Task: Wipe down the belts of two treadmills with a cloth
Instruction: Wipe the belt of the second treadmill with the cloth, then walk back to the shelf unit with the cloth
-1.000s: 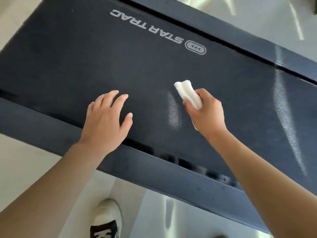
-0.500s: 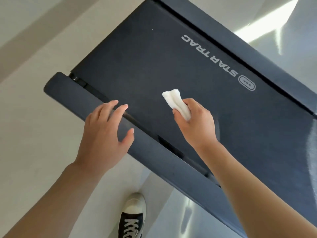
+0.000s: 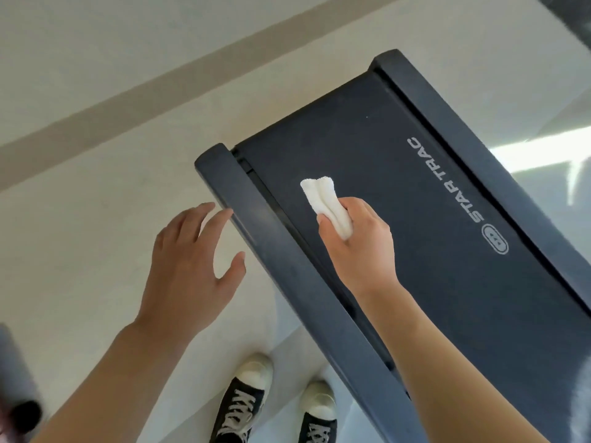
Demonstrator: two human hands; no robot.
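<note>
White cloth (image 3: 327,204), gripped in the right hand (image 3: 358,247), lies on the belt (image 3: 399,199) near its left end, while the left hand (image 3: 188,266) hovers open off the rail (image 3: 281,257), so the far corner may go unwiped.

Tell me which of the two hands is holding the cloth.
The right hand grips the folded white cloth over the treadmill belt; the left hand is open, fingers spread, holding nothing, beside the side rail.
</note>
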